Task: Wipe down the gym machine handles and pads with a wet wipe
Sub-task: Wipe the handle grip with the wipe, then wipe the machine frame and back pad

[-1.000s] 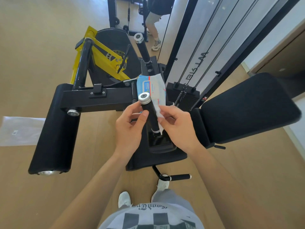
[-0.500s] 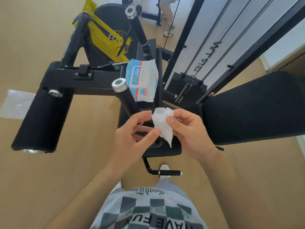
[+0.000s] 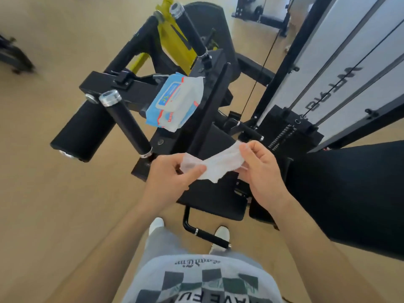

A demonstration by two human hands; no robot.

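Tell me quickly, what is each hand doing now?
Left hand: pinches one end of the wet wipe.
Right hand: pinches the other end.

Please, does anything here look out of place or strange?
Only the wipes pack: it lies tilted on the machine's black frame, its lower end hanging past the edge, so it might slip off. The left hand and right hand pinch the wipe stretched between them, as expected.
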